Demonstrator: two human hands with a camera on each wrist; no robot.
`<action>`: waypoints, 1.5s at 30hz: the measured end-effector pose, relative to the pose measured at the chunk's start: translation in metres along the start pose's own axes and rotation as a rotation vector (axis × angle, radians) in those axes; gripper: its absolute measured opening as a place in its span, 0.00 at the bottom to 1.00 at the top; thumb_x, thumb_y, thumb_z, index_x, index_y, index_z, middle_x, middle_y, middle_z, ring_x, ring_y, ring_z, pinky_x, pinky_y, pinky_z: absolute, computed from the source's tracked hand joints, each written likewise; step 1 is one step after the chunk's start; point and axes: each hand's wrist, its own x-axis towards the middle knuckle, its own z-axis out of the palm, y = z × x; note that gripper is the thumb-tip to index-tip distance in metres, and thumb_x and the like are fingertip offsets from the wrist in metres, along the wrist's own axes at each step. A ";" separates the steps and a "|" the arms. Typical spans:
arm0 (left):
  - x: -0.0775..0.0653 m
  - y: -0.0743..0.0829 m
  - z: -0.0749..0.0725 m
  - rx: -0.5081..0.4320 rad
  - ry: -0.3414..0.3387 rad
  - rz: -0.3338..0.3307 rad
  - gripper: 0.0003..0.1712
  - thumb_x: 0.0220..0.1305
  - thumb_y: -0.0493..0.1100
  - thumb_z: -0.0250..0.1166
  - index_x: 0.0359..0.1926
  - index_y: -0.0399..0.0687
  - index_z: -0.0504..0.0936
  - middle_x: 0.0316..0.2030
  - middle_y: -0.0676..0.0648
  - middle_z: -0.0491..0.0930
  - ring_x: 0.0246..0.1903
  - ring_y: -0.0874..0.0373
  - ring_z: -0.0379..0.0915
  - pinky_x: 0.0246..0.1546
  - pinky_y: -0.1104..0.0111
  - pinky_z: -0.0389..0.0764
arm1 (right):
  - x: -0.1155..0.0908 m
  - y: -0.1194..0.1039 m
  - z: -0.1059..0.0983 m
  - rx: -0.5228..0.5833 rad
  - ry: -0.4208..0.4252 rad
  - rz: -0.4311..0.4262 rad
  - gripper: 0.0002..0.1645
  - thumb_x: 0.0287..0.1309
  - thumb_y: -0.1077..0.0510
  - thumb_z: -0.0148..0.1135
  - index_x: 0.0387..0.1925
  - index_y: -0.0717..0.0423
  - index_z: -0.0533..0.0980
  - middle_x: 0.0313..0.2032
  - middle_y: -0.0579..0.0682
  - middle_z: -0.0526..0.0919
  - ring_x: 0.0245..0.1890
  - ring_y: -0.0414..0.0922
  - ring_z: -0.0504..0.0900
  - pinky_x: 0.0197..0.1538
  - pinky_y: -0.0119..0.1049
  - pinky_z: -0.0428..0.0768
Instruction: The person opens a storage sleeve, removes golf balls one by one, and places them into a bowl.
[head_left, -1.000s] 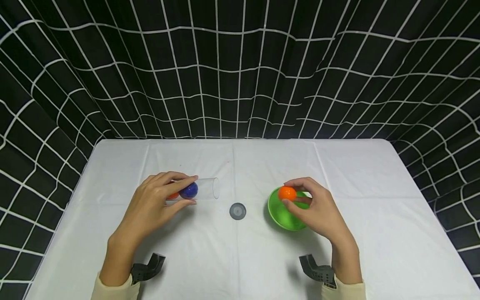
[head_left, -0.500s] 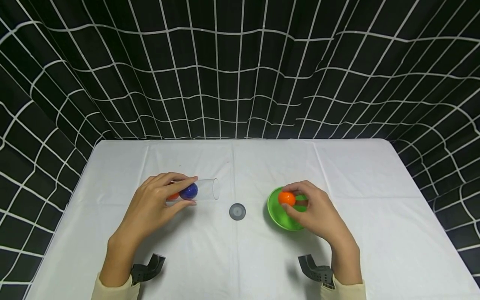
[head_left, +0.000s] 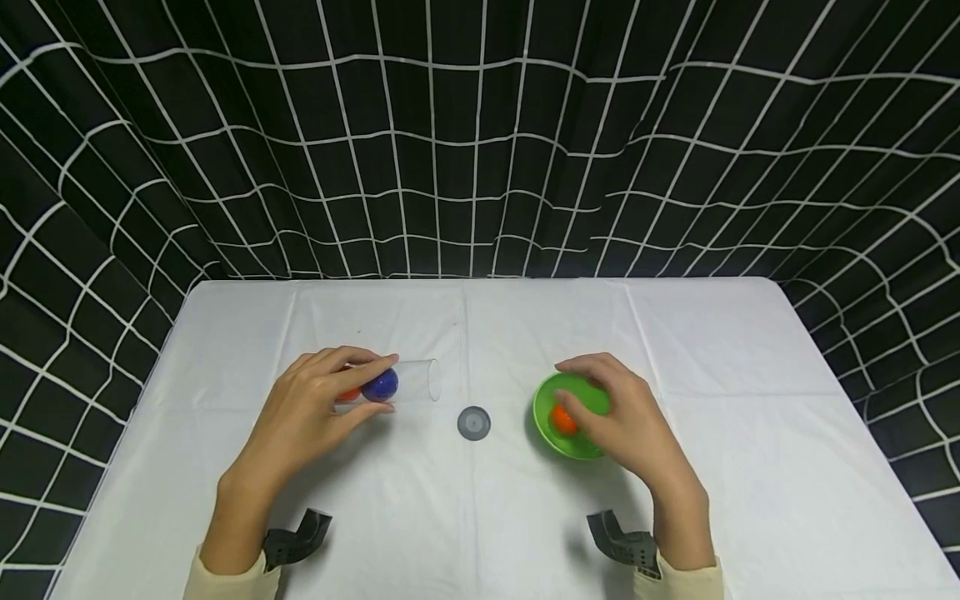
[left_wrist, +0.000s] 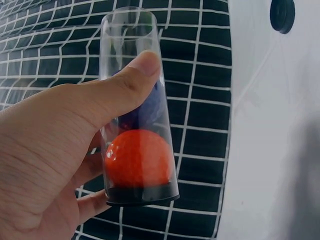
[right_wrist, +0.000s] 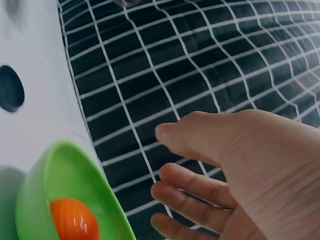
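Note:
My left hand [head_left: 311, 400] grips a clear plastic tube [left_wrist: 130, 45] with a dark base. Inside the tube are an orange ball [left_wrist: 137, 160] at the base and a blue ball [head_left: 380, 384] beside it, toward the open end. In the head view the tube lies sideways, its mouth facing right. My right hand [head_left: 618, 412] hovers over the green bowl [head_left: 546, 429], fingers apart and holding nothing. Another orange ball [head_left: 564, 419] lies in that bowl, also seen in the right wrist view.
A round grey cap [head_left: 474, 423] lies on the white-covered table [head_left: 480, 517] between the tube and the bowl. Behind and at the sides hangs a black curtain [head_left: 480, 167] with a white grid.
My right hand lowered the orange ball toward the bowl and let it go; the ball now sits inside and the fingers have spread. The left hand and tube have hardly moved.

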 end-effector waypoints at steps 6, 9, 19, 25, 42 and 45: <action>0.000 0.001 0.002 -0.009 -0.018 0.002 0.35 0.54 0.54 0.83 0.64 0.62 0.86 0.53 0.52 0.89 0.54 0.53 0.85 0.58 0.53 0.80 | 0.004 -0.013 0.015 0.068 0.016 -0.070 0.16 0.64 0.65 0.72 0.53 0.54 0.85 0.51 0.51 0.88 0.52 0.52 0.88 0.58 0.52 0.86; 0.000 0.001 0.002 -0.018 -0.020 -0.003 0.35 0.53 0.55 0.83 0.64 0.61 0.86 0.55 0.53 0.89 0.56 0.53 0.85 0.58 0.54 0.80 | 0.007 -0.018 0.024 0.120 0.031 -0.101 0.16 0.63 0.66 0.72 0.52 0.56 0.85 0.51 0.51 0.88 0.50 0.50 0.89 0.57 0.46 0.89; 0.000 0.005 0.007 -0.012 0.025 0.064 0.31 0.52 0.53 0.84 0.59 0.60 0.89 0.52 0.53 0.89 0.52 0.55 0.84 0.57 0.54 0.79 | 0.011 -0.030 0.044 0.388 0.028 -0.083 0.18 0.64 0.68 0.72 0.55 0.57 0.84 0.54 0.55 0.86 0.53 0.48 0.88 0.54 0.33 0.89; 0.002 0.007 0.010 0.011 0.042 0.120 0.30 0.54 0.52 0.83 0.59 0.61 0.89 0.51 0.52 0.89 0.52 0.54 0.83 0.59 0.54 0.77 | 0.012 -0.037 0.052 0.519 -0.049 -0.034 0.21 0.66 0.67 0.70 0.59 0.57 0.81 0.58 0.56 0.84 0.56 0.57 0.87 0.56 0.34 0.89; 0.002 0.004 0.005 0.044 0.054 0.129 0.27 0.52 0.51 0.84 0.56 0.60 0.91 0.50 0.51 0.88 0.53 0.52 0.82 0.61 0.55 0.73 | 0.017 -0.047 0.084 0.708 -0.190 0.099 0.22 0.68 0.65 0.68 0.62 0.58 0.80 0.58 0.65 0.85 0.58 0.49 0.87 0.57 0.31 0.88; 0.002 0.004 0.006 0.042 0.059 0.131 0.27 0.52 0.50 0.84 0.55 0.60 0.91 0.50 0.51 0.88 0.53 0.52 0.82 0.60 0.55 0.73 | 0.017 -0.048 0.087 0.718 -0.188 0.100 0.23 0.68 0.65 0.68 0.63 0.60 0.79 0.58 0.66 0.85 0.60 0.57 0.86 0.56 0.30 0.88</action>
